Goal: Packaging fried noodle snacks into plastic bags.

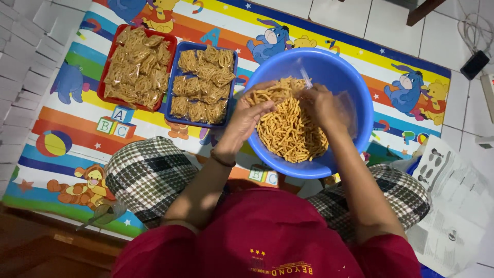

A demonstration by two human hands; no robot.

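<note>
Seen from above, a person in a red shirt and checked trousers sits cross-legged on a bright cartoon play mat (360, 51), with a round blue bowl (360, 110) resting in front of the knees. The bowl is about half full of thin, golden-orange fried snack sticks (290, 131), short and slightly curled, heaped toward the person's side. To the left of the bowl lie two rectangular trays side by side: a blue tray (177, 77) just beside the bowl, and a red tray (110, 64) beyond it. Each is packed with small clear plastic packets of the same snack sticks; the packets overlap too much to count exactly. The left hand (247, 121) reaches over the bowl's near left rim, fingers curled around a loose handful of sticks. The right hand (321, 105) is inside the bowl, fingers pinched around the mouth of a clear plastic bag (347, 110) that lies against the bowl's right inner wall. A dark band circles the left wrist. To the right of the bowl, on white floor tiles, lies one printed paper sheet (453, 206) with grey pictures. Further right of the bowl, a black plug (474, 64) with white cable sits on the tiles.
</note>
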